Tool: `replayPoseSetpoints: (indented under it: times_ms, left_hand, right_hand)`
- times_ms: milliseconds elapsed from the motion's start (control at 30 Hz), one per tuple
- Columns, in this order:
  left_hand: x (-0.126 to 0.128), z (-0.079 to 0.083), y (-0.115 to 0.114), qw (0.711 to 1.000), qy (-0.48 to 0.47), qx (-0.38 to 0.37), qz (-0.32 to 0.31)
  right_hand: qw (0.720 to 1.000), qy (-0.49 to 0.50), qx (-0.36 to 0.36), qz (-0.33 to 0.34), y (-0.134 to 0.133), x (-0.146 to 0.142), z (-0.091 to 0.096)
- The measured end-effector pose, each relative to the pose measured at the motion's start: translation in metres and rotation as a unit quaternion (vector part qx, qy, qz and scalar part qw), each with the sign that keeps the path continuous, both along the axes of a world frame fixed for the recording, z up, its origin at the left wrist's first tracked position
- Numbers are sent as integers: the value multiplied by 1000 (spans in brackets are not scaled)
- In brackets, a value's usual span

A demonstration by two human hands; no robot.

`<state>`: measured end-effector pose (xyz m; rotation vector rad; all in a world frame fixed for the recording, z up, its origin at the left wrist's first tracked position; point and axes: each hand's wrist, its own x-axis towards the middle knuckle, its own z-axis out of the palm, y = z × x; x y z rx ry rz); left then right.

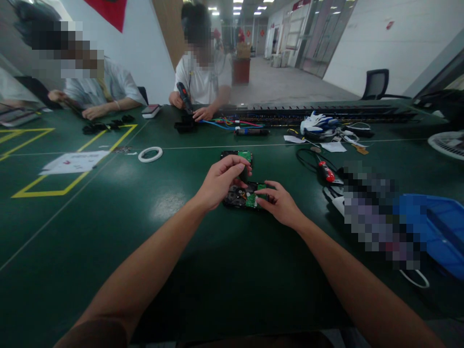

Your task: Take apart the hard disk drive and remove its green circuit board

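A hard drive (239, 195) lies on the green table in front of me, its circuit board side up. My left hand (224, 179) is over its far left part, thumb and fingers pinched together around something dark that I cannot make out. At the drive's right end, my right hand (279, 205) grips the edges with its fingers. Just beyond lies a second hard drive (246, 155) with a green circuit board, partly hidden behind my left hand.
A white tape ring (150, 154) and paper sheet (74, 162) lie left. Rightward are a red-handled screwdriver (326, 172), gloves (317, 123), cables and a blue container (435, 227). Across the table, one person (203, 77) holds a power tool (184, 96); another person (105, 92) works further left.
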<state>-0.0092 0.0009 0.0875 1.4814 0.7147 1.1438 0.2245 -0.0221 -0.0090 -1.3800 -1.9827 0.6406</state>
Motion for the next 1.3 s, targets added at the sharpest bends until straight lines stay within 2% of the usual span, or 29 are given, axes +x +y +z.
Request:
replayPoseSetpoints:
  times_ms: [300, 467, 567, 800, 1300]
  left_hand:
    - [3, 1, -3, 999, 8, 27, 21]
    - [0, -1, -2, 999, 24, 30, 0]
    - [0, -2, -2, 999, 25, 18, -23]
    - [1, -2, -3, 997, -39, -33, -51]
    - [1, -3, -1, 999, -2, -23, -24]
  right_hand:
    - [1000, -13, -18, 10, -1, 2, 5]
    - [1000, -14, -8, 5, -1, 1, 5]
    - [1000, -14, -6, 5, -1, 1, 5]
    - [1000, -17, 0, 9, 0, 2, 4]
    - [1000, -12, 21, 2, 2, 2, -1]
